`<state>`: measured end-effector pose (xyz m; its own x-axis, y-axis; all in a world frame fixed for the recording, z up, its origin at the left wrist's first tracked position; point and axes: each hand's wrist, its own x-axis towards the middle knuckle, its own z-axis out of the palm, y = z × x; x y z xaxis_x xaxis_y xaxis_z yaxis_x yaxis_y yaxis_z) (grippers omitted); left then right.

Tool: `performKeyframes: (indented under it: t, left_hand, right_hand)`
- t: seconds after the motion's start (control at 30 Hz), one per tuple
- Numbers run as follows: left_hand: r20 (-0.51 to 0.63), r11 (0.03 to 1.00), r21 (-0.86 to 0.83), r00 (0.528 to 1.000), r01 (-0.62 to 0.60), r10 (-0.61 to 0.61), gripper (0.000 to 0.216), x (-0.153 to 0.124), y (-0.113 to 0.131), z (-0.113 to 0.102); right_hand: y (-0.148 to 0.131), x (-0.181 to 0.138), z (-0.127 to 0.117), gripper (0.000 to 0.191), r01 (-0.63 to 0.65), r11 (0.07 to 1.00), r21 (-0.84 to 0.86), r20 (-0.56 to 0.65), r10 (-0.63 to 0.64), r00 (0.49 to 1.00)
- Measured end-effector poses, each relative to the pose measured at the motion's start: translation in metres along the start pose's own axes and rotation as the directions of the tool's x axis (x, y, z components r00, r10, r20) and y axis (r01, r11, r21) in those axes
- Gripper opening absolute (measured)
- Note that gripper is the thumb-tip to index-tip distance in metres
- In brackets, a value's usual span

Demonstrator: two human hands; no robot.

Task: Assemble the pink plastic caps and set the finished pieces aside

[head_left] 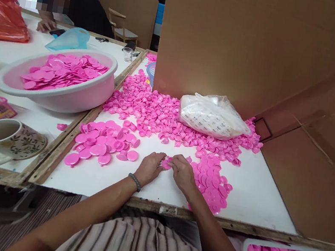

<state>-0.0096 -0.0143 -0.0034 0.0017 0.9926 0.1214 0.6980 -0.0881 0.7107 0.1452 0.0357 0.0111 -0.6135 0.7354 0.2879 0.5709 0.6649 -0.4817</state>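
Observation:
My left hand point(150, 168) and my right hand point(182, 173) meet over the white tabletop, fingers pinched on a small pink plastic piece point(166, 162) between them. Fingers cover much of that piece, so its full shape is hidden. Right beside my right hand lies a spread of flat pink discs point(211, 183). On the left is a loose group of pink discs and small cups point(102, 144), some seemingly joined together. Beyond my hands stretches a wide heap of small pink cups point(159, 113).
A clear plastic bag point(212, 118) rests on the heap, before a tall cardboard sheet point(221, 40). Left stand a basin point(71, 102) of pink discs and a floral mug point(26, 142). A basket point(247, 243) of pink pieces sits low right. Another person point(87, 7) leans over the far table.

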Motion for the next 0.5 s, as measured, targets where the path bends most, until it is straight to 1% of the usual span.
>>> performKeyframes:
  t: [0.1, 0.2, 0.33, 0.4, 0.5]
  left_hand:
    - [0.0, 1.0, -0.027, 1.0, 0.016, -0.016, 0.039, 0.0008, -0.0008, 0.0012]
    - [-0.001, 0.999, -0.045, 1.0, 0.023, -0.023, 0.043, 0.0015, -0.0012, 0.0014]
    - [0.006, 0.999, -0.039, 1.0, 0.01, -0.01, 0.041, 0.0019, -0.0011, 0.0006]
    - [0.006, 1.0, -0.017, 1.0, -0.004, 0.004, 0.04, 0.0019, -0.0011, 0.0003]
    - [0.0, 1.0, 0.022, 1.0, -0.01, 0.01, 0.038, 0.002, -0.0011, 0.0001]
  right_hand:
    - [-0.0016, -0.001, 0.0016, 0.022, 0.049, 0.997, -0.062, 0.049, -0.046, 0.998]
    - [-0.0021, -0.0027, 0.0002, 0.024, 0.07, 0.991, -0.112, 0.076, -0.061, 0.995]
    - [-0.0035, -0.003, -0.0012, 0.024, 0.019, 0.997, -0.072, 0.025, -0.017, 1.0]
    - [-0.0049, -0.0026, -0.0009, 0.024, 0.008, 0.998, -0.061, 0.025, -0.006, 1.0]
    - [-0.0077, -0.002, -0.0007, 0.023, 0.054, 0.993, -0.108, 0.095, -0.044, 0.995]
